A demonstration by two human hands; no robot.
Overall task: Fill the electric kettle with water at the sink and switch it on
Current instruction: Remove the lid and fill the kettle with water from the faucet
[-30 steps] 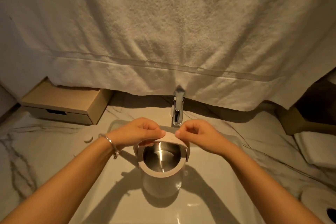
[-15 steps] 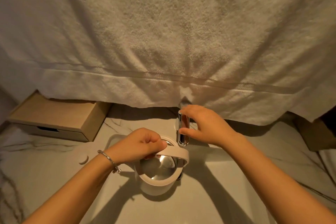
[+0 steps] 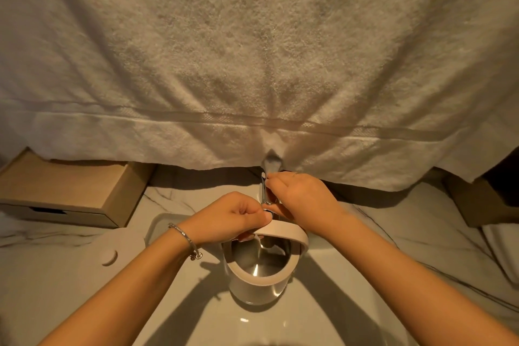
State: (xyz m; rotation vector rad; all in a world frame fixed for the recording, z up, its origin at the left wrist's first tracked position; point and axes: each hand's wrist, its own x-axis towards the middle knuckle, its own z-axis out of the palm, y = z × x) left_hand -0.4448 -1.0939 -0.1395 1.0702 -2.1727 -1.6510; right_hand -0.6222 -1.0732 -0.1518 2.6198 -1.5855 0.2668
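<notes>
Your left hand is closed around the arched handle of the pale, round electric kettle with the shiny steel inside, holding it open-topped in the glossy white sink basin, near the middle of your view and slightly toward 6 o'clock. A thin silver bracelet sits on that wrist. Your right hand is at 12 o'clock from the kettle, fingers curled around the upright chrome tap; most of the tap is hidden behind that hand, so you cannot tell which way its lever stands. A thin bright streak falls into the kettle mouth below the tap, though whether it is water or a reflection is hard to tell.

Crowding the tap from above is the large cream terry towel with a woven border band, which fills the whole upper half of the view; its lower hem hangs just behind the tap and bunches to a point right over it, touching or nearly touching your right fingers. At 9 o'clock, on the white marble counter with grey veins, lies a flat tan box with a dark slot in its front, partly tucked under the towel's edge. Between box and basin, at about 8 o'clock from the kettle, a small round white disc lies on the sink's rim. At 3 o'clock, dark shapes sit under the towel, too dim to identify.
</notes>
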